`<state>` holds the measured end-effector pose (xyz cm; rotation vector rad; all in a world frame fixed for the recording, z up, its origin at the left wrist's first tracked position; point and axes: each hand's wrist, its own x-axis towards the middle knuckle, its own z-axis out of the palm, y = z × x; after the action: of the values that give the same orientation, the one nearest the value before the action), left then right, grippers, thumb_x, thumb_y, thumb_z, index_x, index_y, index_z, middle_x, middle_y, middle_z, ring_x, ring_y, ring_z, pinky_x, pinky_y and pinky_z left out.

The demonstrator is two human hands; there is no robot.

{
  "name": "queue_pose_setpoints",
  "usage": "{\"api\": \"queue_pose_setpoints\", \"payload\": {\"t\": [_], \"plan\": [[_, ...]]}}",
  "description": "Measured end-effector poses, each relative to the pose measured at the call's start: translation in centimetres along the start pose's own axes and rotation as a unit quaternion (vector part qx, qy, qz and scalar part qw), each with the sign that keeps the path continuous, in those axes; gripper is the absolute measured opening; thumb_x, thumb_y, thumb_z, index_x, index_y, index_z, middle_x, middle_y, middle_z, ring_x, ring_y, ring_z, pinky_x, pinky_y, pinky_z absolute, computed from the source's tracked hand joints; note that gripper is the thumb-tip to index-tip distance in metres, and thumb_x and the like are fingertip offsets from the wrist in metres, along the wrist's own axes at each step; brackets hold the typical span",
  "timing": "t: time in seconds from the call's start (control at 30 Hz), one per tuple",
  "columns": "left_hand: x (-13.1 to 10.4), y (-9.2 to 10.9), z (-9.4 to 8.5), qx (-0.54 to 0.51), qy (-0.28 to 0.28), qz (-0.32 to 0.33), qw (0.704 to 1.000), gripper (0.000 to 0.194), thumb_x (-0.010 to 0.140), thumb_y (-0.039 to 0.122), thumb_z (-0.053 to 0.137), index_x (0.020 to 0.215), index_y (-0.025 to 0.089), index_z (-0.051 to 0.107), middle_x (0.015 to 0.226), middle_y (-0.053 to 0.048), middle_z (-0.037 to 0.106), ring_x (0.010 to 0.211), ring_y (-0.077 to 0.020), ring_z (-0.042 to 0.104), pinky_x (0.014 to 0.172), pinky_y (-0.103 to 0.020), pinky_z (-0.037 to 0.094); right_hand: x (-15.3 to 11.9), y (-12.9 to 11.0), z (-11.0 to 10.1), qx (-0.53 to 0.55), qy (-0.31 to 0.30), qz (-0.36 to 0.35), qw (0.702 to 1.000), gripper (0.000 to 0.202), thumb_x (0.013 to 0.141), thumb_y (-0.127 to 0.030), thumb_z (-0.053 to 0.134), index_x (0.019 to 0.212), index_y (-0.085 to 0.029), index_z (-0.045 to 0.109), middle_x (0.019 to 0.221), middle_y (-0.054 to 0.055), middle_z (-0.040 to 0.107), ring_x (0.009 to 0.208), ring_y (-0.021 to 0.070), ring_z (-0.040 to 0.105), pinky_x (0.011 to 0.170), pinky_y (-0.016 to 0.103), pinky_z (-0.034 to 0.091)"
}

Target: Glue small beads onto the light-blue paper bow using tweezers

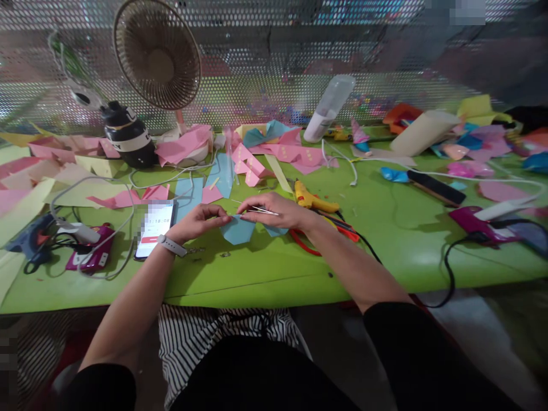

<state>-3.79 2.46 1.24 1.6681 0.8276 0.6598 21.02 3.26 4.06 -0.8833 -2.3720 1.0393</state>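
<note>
Perforated metal mesh (pixel 257 68) rises behind a green table (pixel 265 279) strewn with pink, yellow and blue paper scraps. Near its front edge, between the two hands, the light-blue paper (pixel 238 231) hangs just above the surface. The left hand (pixel 203 220), with a pale watch band (pixel 172 245) at its wrist, is closed in a pinch at the paper's upper left edge. The right hand (pixel 276 209) pinches the upper right edge, and thin, light-coloured sticks (pixel 263 210) lie along its fingers; what they are is too small to tell. Another blue flap (pixel 275 230) shows beneath that hand, though whether it belongs to the same sheet is unclear. Just beside the left wrist lies a lit phone (pixel 156 228). Beyond the right hand sits a yellow glue gun (pixel 314 198), with red-orange handles (pixel 306 244) nearer the forearm. Farther back stand a round fan (pixel 158 57) and a black bottle (pixel 131 137).
</note>
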Motion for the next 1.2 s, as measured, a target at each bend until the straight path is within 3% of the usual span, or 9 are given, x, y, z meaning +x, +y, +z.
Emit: {"api": "queue_pose_setpoints", "payload": {"t": [0.07,0.13,0.3,0.5,0.6,0.7,0.87,1.07,1.2], "plan": [[0.0,-0.1,-0.3,-0.004,0.008,0.0,1.0,0.025,0.082,0.042,0.072,0.076,0.018,0.071,0.072,-0.002,0.066,0.065,-0.0113,0.055,0.063,-0.025,0.043,-0.1,0.0,0.2,-0.01,0.037,-0.017,0.999,0.027,0.093,-0.036,0.061,0.109,-0.016,0.071,0.091,0.005,0.073,0.081,0.0165,0.065,0.074,0.03,0.049],[-0.1,-0.1,-0.7,-0.019,0.027,0.003,0.999,0.025,0.08,0.042,0.075,0.075,0.018,0.071,0.074,-0.003,0.068,0.069,-0.0126,0.058,0.069,-0.027,0.046,-0.3,-0.1,0.0,-0.028,0.123,-0.037,0.991,0.03,0.095,-0.039,0.059,0.114,-0.019,0.07,0.102,0.006,0.074,0.092,0.0181,0.068,0.081,0.032,0.052],[-0.2,-0.2,-1.8,-0.066,0.152,0.036,0.986,0.03,0.077,0.046,0.078,0.071,0.017,0.07,0.069,0.0,0.063,0.068,-0.0114,0.056,0.071,-0.025,0.045,-1.5,-0.5,-1.1,-0.021,0.378,-0.105,0.92,0.037,0.1,-0.049,0.047,0.124,-0.028,0.066,0.114,0.004,0.071,0.1,0.0185,0.069,0.091,0.037,0.055],[0.0,-1.0,-2.3,-0.117,0.216,0.036,0.969,0.032,0.075,0.047,0.081,0.071,0.018,0.068,0.072,0.0,0.062,0.069,-0.0107,0.054,0.07,-0.024,0.044,-3.5,0.1,-1.7,-0.096,0.502,-0.117,0.851,0.042,0.104,-0.046,0.034,0.121,-0.029,0.069,0.101,0.005,0.071,0.101,0.0226,0.069,0.089,0.043,0.056],[0.1,-1.2,-2.4,-0.118,0.225,0.027,0.967,0.033,0.074,0.047,0.081,0.07,0.018,0.067,0.07,0.001,0.061,0.067,-0.0104,0.053,0.068,-0.023,0.043,-4.9,1.1,-0.7,-0.118,0.441,-0.147,0.877,0.031,0.102,-0.036,0.045,0.121,-0.03,0.069,0.095,0.003,0.073,0.088,0.0195,0.07,0.077,0.039,0.059],[0.3,-1.3,-2.4,-0.127,0.23,0.023,0.965,0.033,0.073,0.046,0.082,0.069,0.018,0.066,0.069,0.001,0.058,0.065,-0.0094,0.05,0.065,-0.022,0.041,-6.3,2.4,1.1,-0.215,0.269,-0.189,0.92,0.023,0.097,-0.026,0.057,0.113,-0.026,0.073,0.093,0.004,0.075,0.081,0.018,0.068,0.07,0.035,0.059],[0.5,-1.6,-2.3,-0.137,0.233,0.019,0.962,0.031,0.074,0.047,0.081,0.072,0.018,0.068,0.068,0.002,0.057,0.064,-0.0089,0.048,0.063,-0.02,0.041,-7.9,4.7,3.1,-0.334,0.1,-0.165,0.923,0.025,0.098,-0.017,0.053,0.112,-0.017,0.074,0.097,0.011,0.074,0.088,0.021,0.067,0.078,0.039,0.059],[0.8,-2.1,-2.5,-0.147,0.249,0.018,0.957,0.03,0.074,0.046,0.081,0.074,0.019,0.069,0.07,0.001,0.058,0.062,-0.009,0.049,0.06,-0.02,0.042,-8.2,5.2,2.7,-0.305,0.04,-0.111,0.945,0.044,0.094,-0.007,0.044,0.13,-0.021,0.065,0.113,0.012,0.072,0.102,0.0245,0.066,0.091,0.048,0.056],[0.8,-2.2,-2.4,-0.165,0.259,0.01,0.952,0.029,0.073,0.045,0.081,0.076,0.019,0.069,0.07,0.002,0.058,0.063,-0.0088,0.051,0.061,-0.02,0.043,-9.0,4.9,0.6,-0.305,0.115,-0.034,0.945,0.047,0.091,-0.009,0.047,0.131,-0.026,0.065,0.117,0.007,0.072,0.106,0.0249,0.065,0.099,0.052,0.052]]}}
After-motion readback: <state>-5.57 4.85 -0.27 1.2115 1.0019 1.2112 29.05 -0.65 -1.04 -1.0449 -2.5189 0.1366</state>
